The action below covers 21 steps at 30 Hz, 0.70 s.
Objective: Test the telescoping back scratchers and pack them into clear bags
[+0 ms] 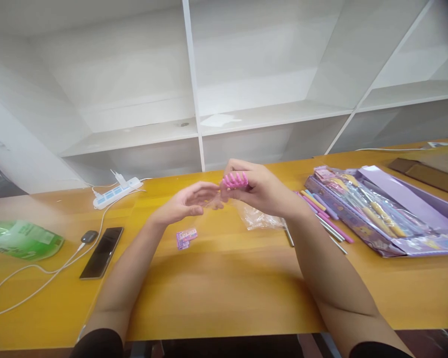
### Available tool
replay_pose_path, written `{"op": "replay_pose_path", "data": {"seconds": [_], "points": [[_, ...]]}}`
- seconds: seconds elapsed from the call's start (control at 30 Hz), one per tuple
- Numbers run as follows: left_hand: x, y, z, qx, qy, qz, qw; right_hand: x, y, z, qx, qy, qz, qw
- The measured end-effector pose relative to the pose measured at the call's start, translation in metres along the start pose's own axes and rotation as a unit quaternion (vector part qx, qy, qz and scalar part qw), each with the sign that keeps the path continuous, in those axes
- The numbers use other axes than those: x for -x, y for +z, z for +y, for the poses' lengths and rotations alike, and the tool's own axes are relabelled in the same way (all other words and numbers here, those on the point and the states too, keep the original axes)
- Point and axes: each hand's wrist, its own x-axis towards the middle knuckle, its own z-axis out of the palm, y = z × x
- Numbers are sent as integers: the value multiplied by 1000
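Mid-handling, by my judgement: right hand (259, 191) pinched a pink spiral coil (236, 180) above the wood-toned table (224, 293); left hand (186, 201) half-curled beside it, hold unclear. Next move seemed to need a steady pinch.

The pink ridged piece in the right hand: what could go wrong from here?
The pink ridged piece might slip from the right hand onto the table. The right forearm could knock the loose sticks nearby. The crumpled clear plastic might get caught by the arm.
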Motion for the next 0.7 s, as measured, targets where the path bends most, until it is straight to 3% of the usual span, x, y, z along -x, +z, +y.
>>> {"op": "replay_pose_path", "data": {"seconds": [0.1, 0.33, 0.7], "points": [[0, 1, 0, -1, 6, 6, 1000, 0, -3, 0, 11, -16, 0, 1000], [5, 2, 16, -109, 17, 95, 989, 4, -7, -4, 67, -1, -31, 997], [8, 3, 27, -193, 28, 69, 978, 5, -11, -13, 23, 17, -116, 993]]}}
